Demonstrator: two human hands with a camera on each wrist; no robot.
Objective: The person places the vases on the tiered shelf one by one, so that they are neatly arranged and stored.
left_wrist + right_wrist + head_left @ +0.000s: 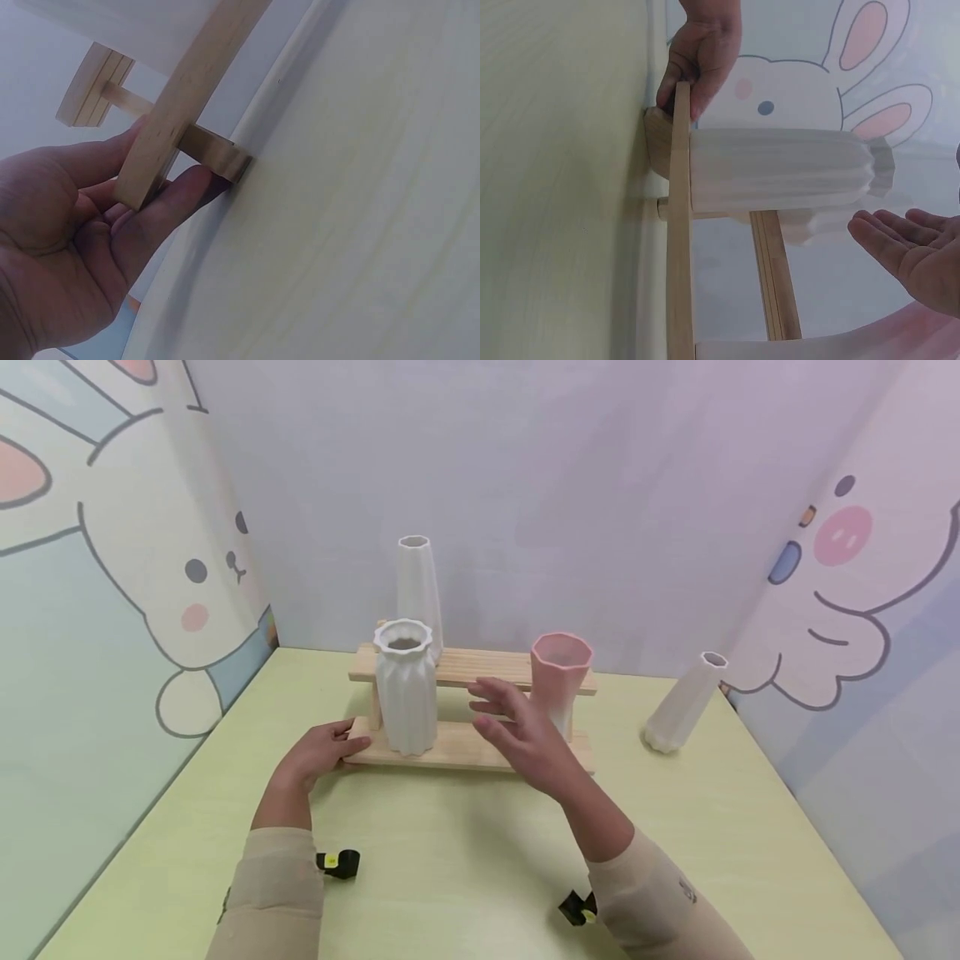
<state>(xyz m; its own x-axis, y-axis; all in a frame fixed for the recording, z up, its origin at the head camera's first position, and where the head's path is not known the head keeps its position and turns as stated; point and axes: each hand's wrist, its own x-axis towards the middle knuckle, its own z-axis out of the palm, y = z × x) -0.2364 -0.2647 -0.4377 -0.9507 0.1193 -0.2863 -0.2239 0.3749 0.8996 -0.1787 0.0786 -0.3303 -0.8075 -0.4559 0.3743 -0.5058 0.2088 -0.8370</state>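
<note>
A two-tier wooden rack (465, 745) stands on the table. My left hand (318, 753) grips the left end of its lower shelf; in the left wrist view the thumb and fingers (161, 214) pinch the board (191, 97). On that lower shelf, close to the left hand, is a white fluted vase (407, 702). A taller white vase (418, 589) rises from the upper shelf behind it. Toward the right end stands a pink-and-white vase (558, 672), partly behind my right hand (525, 739). The right hand hovers with its fingers extended, between the two front vases, holding nothing.
A slender white vase (684, 706) stands on the table to the right of the rack, leaning in the head view. Cartoon-printed walls (480, 485) enclose the pale green table (450, 852) at the back and sides. Black wrist-camera pieces (345, 863) show beside the sleeves.
</note>
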